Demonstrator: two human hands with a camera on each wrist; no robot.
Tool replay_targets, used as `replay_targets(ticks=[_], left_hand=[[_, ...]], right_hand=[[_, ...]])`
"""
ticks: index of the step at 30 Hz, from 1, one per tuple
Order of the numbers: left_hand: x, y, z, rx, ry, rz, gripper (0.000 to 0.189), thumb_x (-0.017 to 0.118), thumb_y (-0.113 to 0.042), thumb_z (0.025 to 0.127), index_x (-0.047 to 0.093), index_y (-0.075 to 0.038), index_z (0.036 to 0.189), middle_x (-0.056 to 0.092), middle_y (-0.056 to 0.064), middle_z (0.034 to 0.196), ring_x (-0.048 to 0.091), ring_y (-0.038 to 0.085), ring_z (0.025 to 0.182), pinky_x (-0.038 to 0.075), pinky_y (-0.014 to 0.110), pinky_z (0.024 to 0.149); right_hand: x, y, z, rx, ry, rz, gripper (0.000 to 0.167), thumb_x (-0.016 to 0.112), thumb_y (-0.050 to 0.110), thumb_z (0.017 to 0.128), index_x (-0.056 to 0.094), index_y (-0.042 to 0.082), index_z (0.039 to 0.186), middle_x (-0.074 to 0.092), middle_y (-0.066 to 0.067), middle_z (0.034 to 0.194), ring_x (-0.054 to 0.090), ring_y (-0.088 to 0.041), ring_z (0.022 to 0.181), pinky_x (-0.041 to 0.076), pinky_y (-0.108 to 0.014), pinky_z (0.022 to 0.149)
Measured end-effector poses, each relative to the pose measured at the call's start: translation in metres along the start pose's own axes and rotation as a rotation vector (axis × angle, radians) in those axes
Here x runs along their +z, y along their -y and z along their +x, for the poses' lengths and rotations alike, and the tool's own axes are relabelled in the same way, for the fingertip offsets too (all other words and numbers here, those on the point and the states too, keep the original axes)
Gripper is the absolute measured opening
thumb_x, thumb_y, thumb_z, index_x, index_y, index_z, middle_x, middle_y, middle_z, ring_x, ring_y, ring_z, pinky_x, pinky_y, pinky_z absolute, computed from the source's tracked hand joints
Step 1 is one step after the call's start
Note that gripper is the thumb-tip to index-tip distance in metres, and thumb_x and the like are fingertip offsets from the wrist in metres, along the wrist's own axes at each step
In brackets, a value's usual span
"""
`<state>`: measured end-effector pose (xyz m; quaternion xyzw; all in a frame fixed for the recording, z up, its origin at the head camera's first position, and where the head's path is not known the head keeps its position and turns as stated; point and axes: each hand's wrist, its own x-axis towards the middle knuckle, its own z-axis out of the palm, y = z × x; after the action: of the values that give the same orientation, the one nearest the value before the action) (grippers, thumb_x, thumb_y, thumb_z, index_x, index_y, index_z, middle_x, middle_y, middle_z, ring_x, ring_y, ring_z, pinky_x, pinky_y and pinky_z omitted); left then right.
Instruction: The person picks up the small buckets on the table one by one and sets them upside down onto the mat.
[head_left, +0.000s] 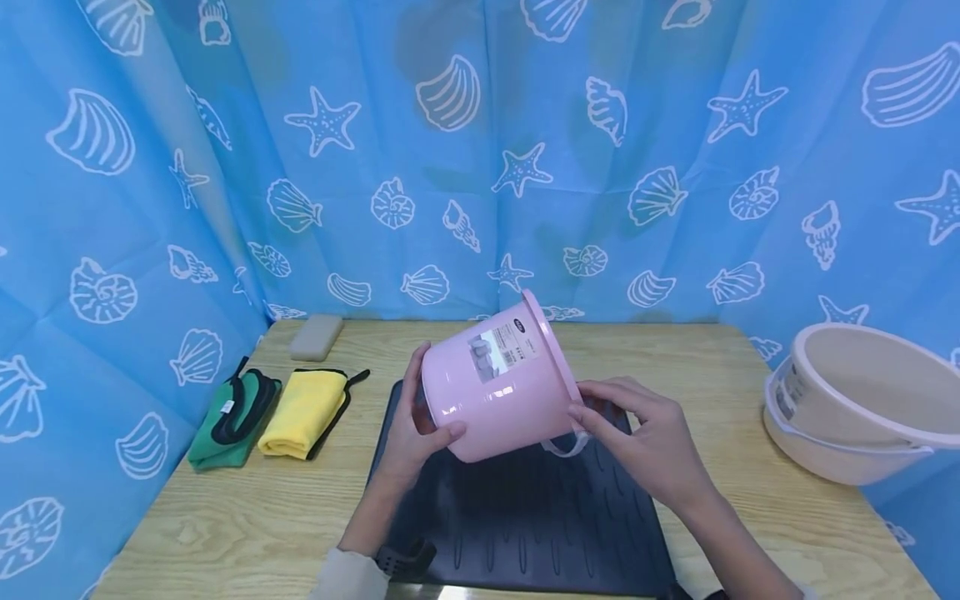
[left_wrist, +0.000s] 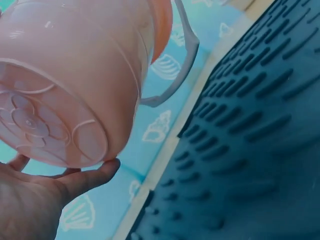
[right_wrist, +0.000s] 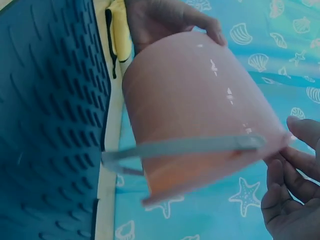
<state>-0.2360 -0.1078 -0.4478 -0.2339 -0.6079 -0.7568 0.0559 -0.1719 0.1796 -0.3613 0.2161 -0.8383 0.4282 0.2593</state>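
A pink bucket (head_left: 495, 379) is held tilted above a dark ribbed mat (head_left: 525, 533), its mouth turned to the right and a printed label on its side. My left hand (head_left: 412, 433) grips the bucket's base end, thumb along the near side and fingers behind it. At the rim, my right hand (head_left: 645, 433) pinches the edge between thumb and fingers. The bucket's pale handle (left_wrist: 187, 60) hangs loose below the rim. In the left wrist view the round bottom (left_wrist: 40, 120) shows a moulded flower pattern. The bucket's inside is mostly hidden.
Folded green (head_left: 234, 417) and yellow (head_left: 307, 412) cloths lie on the wooden table (head_left: 247, 533) at left, with a beige block (head_left: 317, 337) behind them. A larger cream bucket (head_left: 847, 408) stands at the right edge. A blue shell-patterned curtain (head_left: 480, 167) encloses the back and sides.
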Motion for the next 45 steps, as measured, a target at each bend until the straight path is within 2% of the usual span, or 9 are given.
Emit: replay_targets(ticks=[3, 9, 12, 18, 22, 27, 34, 45], left_hand=[[-0.008, -0.005, -0.002, -0.011, -0.013, 0.011, 0.105, 0.082, -0.018, 0.078, 0.017, -0.030, 0.160, 0.034, 0.008, 0.149, 0.048, 0.035, 0.124, 0.053, 0.044, 0.092], [-0.023, -0.018, -0.004, -0.032, -0.015, 0.029, 0.105, 0.080, -0.014, 0.078, 0.016, -0.030, 0.160, 0.032, 0.007, 0.152, 0.047, 0.033, 0.127, 0.052, 0.042, 0.094], [-0.031, -0.026, -0.005, -0.037, -0.024, 0.052, 0.106, 0.079, -0.011, 0.078, 0.016, -0.032, 0.160, 0.032, 0.005, 0.153, 0.049, 0.032, 0.126, 0.052, 0.041, 0.093], [-0.049, -0.042, -0.007, -0.036, -0.037, 0.100, 0.105, 0.074, -0.002, 0.078, 0.014, -0.028, 0.161, 0.030, 0.004, 0.154, 0.048, 0.033, 0.127, 0.054, 0.038, 0.091], [-0.058, -0.050, -0.009, -0.035, -0.035, 0.145, 0.105, 0.073, 0.002, 0.078, 0.016, -0.028, 0.160, 0.031, 0.004, 0.153, 0.047, 0.033, 0.126, 0.055, 0.038, 0.089], [-0.066, -0.060, -0.013, -0.043, -0.038, 0.194, 0.105, 0.072, 0.004, 0.077, 0.018, -0.032, 0.160, 0.032, 0.005, 0.151, 0.050, 0.031, 0.123, 0.056, 0.037, 0.087], [-0.075, -0.070, -0.014, -0.056, -0.048, 0.246, 0.105, 0.072, 0.003, 0.079, 0.017, -0.035, 0.160, 0.032, 0.006, 0.152, 0.053, 0.029, 0.121, 0.056, 0.036, 0.087], [-0.085, -0.085, -0.019, -0.061, -0.089, 0.325, 0.107, 0.073, 0.007, 0.077, 0.019, -0.034, 0.159, 0.031, 0.001, 0.152, 0.051, 0.030, 0.120, 0.057, 0.034, 0.083]], right_hand=[[-0.005, -0.001, -0.001, -0.021, 0.033, -0.045, 0.026, 0.079, 0.011, 0.087, 0.076, 0.014, 0.113, 0.069, 0.011, 0.100, 0.056, -0.009, 0.081, 0.047, -0.020, 0.067], [-0.014, -0.006, -0.007, -0.077, 0.076, -0.151, 0.027, 0.080, 0.012, 0.086, 0.076, 0.019, 0.112, 0.066, 0.014, 0.096, 0.053, -0.006, 0.077, 0.042, -0.016, 0.063], [-0.017, -0.010, -0.010, -0.096, 0.098, -0.185, 0.028, 0.080, 0.012, 0.085, 0.075, 0.019, 0.112, 0.067, 0.013, 0.100, 0.055, -0.004, 0.080, 0.044, -0.016, 0.064], [-0.024, -0.017, -0.016, -0.094, 0.149, -0.240, 0.031, 0.082, 0.014, 0.084, 0.075, 0.019, 0.113, 0.068, 0.011, 0.108, 0.063, -0.007, 0.093, 0.055, -0.029, 0.070], [-0.026, -0.023, -0.020, -0.121, 0.186, -0.259, 0.034, 0.083, 0.013, 0.082, 0.074, 0.016, 0.114, 0.068, 0.008, 0.109, 0.065, -0.012, 0.099, 0.058, -0.037, 0.075], [-0.028, -0.030, -0.027, -0.165, 0.197, -0.260, 0.036, 0.083, 0.010, 0.080, 0.074, 0.014, 0.114, 0.068, 0.007, 0.109, 0.066, -0.012, 0.097, 0.058, -0.036, 0.074], [-0.032, -0.040, -0.036, -0.157, 0.229, -0.323, 0.035, 0.085, 0.013, 0.079, 0.075, 0.015, 0.112, 0.068, 0.007, 0.107, 0.065, -0.013, 0.098, 0.058, -0.038, 0.075], [-0.030, -0.054, -0.054, -0.166, 0.346, -0.369, 0.033, 0.087, 0.016, 0.077, 0.076, 0.017, 0.108, 0.067, 0.007, 0.104, 0.064, -0.011, 0.094, 0.057, -0.031, 0.074]])
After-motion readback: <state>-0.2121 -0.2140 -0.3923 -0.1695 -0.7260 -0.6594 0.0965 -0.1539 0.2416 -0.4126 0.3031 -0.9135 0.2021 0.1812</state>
